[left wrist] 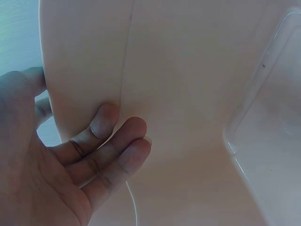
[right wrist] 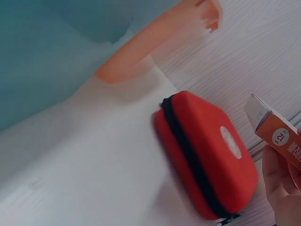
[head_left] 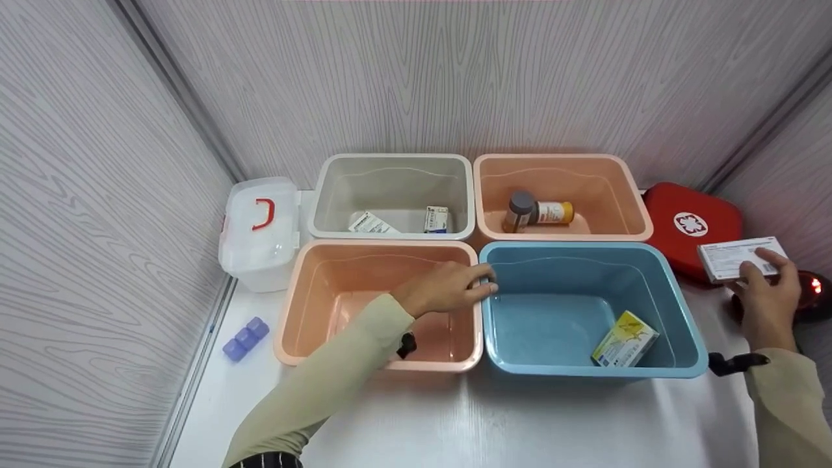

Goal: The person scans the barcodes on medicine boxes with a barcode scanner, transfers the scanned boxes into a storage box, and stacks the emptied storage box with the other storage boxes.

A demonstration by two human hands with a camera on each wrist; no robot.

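My right hand (head_left: pixel 770 296) holds a medicine box (head_left: pixel 741 258) at the far right. The box has a printed white face, and an orange side marked 12 shows in the right wrist view. It overlaps the corner of a red zip case (head_left: pixel 676 221) with a white emblem. My left hand (head_left: pixel 448 287) hovers at the rims between the front peach bin (head_left: pixel 325 286) and the blue bin (head_left: pixel 552 273), fingers loosely bent. Three fingertips (left wrist: pixel 134 150) hang before the peach wall in the left wrist view. A yellow-and-white box (head_left: pixel 625 340) leans inside the blue bin.
Behind stand a grey bin (head_left: pixel 393 169) with two small boxes and another peach bin (head_left: pixel 552 170) holding two pill bottles. A clear case (head_left: pixel 260 227) with a red handle and a purple pill organizer (head_left: pixel 246 339) are at left. A dark device (head_left: pixel 812 292) glows red at right.
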